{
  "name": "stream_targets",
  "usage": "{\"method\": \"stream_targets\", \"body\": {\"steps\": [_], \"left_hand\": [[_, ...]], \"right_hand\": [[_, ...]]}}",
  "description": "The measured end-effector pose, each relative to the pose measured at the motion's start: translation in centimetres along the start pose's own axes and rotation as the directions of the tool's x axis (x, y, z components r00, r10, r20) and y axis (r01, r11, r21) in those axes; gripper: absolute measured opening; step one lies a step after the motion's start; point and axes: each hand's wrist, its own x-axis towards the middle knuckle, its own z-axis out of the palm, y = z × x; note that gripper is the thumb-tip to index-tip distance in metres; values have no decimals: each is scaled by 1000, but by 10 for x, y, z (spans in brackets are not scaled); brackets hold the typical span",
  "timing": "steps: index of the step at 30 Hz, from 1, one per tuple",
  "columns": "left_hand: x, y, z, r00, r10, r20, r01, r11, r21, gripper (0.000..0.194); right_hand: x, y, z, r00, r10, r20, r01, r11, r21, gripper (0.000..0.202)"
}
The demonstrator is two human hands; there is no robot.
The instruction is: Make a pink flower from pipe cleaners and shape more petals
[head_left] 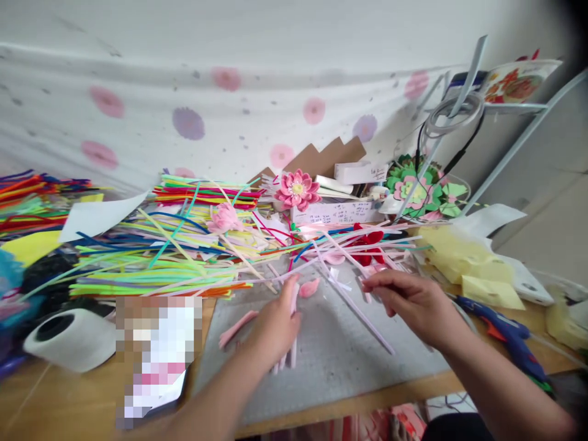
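Pale stems (pixel 294 348) in hand over mat (pixel 335 367)

Phone (pixel 158 361) left of mat's edge. Left hand (pixel 278 321) closed around pale stems. Bare mat toward front edge; lilac stem (pixel 362 317) crosses between hands. Right hand (pixel 407 300): fingertips pressed together, contents unclear. Glue gun (pixel 505 337) rightmost.

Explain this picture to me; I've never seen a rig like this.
There is no machine here, only a person's bare hands. One camera, worn on the head, looks forward and down at them. The left hand holds pale strips. The right hand has its fingertips together; blur hides whether anything is in its grip. Beneath them, a grey mat lies on a wooden table. Around it are colourful stems, a pink flower and a blue glue gun.
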Motion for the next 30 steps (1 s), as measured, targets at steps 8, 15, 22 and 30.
{"method": "stream_targets", "body": {"steps": [8,15,22,30], "left_hand": [[-1,8,-54,991,133,-12,-101,804,586,21],[45,3,-36,997,-7,78,-49,720,692,14],[58,3,-32,992,-59,112,-39,700,713,14],[58,39,-94,918,-39,395,-210,796,567,15]], "right_hand": [[-8,-4,14,995,-93,19,91,992,83,20],[-10,-6,24,991,-132,22,130,989,73,19],[-12,2,17,992,-122,13,121,992,26,19],[-8,1,0,996,-78,-53,83,991,106,18]]}}
